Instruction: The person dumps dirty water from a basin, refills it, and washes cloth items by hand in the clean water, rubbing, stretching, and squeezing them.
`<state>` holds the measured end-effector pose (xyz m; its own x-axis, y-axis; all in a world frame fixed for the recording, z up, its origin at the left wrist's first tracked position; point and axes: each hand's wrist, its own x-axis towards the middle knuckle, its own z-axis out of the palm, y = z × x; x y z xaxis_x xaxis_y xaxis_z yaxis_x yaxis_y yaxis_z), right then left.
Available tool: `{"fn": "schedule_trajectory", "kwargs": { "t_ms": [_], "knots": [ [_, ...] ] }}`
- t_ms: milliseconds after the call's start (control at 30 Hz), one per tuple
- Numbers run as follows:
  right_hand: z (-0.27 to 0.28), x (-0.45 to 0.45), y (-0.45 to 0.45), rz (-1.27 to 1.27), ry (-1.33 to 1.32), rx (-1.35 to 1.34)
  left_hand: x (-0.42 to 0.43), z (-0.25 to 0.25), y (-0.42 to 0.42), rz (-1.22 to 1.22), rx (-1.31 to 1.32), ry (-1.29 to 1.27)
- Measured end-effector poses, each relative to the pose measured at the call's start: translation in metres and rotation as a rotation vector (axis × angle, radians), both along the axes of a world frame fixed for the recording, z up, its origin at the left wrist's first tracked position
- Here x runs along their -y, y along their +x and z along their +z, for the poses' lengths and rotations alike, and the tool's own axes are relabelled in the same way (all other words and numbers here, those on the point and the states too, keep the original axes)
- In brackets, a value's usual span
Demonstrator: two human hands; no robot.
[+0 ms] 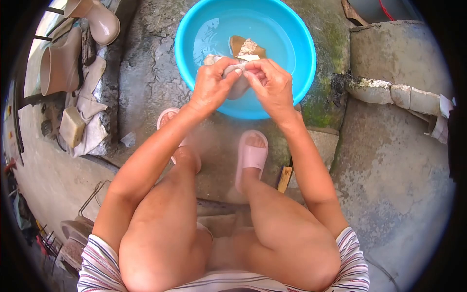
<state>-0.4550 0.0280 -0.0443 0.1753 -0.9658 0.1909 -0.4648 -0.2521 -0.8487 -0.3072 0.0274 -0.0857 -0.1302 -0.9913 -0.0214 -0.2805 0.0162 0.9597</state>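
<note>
Over the blue basin [312, 53], both hands [212, 82] [271, 83] pinch a partly hidden pale item [238, 89].

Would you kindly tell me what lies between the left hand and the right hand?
The head view shows a pale cloth pinched between left hand and right hand, above the blue basin.

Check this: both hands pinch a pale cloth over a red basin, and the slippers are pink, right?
Not quite: the basin is blue, not red, as the head view shows. The rest holds: left hand and right hand pinch the pale cloth over it, and the slippers are pink.
</note>
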Motion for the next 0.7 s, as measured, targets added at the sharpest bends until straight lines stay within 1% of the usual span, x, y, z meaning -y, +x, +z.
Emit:
{"fn": "schedule_trajectory", "kwargs": {
  "t_ms": [33, 67, 133, 267, 400, 533, 600, 667, 700],
  "knots": [
    [-0.002, 0.001, 0.000, 0.009, -0.032, -0.022, 0.000, 0.003, 0.000, 0.006, 0.066, 0.017],
    [-0.003, 0.001, 0.000, 0.019, -0.063, -0.044, -0.001, 0.005, 0.000, 0.005, 0.066, 0.017],
    [-0.004, 0.001, 0.000, 0.016, -0.069, -0.072, -0.002, 0.009, -0.001, -0.005, 0.164, -0.067],
    [-0.007, 0.000, -0.003, 0.030, -0.105, -0.156, -0.003, 0.011, -0.002, -0.009, 0.187, -0.103],
    [-0.005, -0.001, -0.005, 0.041, -0.114, -0.179, -0.005, 0.015, -0.003, -0.048, 0.271, -0.094],
    [-0.008, 0.000, -0.008, 0.054, -0.054, -0.159, -0.007, 0.015, -0.004, -0.079, 0.354, -0.125],
    [-0.008, 0.001, -0.011, 0.054, -0.015, -0.136, -0.007, 0.017, -0.005, -0.084, 0.352, -0.127],
    [-0.008, 0.002, -0.013, -0.015, 0.135, -0.062, -0.007, 0.018, -0.007, -0.089, 0.349, -0.130],
    [-0.009, 0.001, -0.015, -0.014, 0.135, -0.062, -0.007, 0.019, -0.008, -0.101, 0.344, -0.119]
  ]
}}
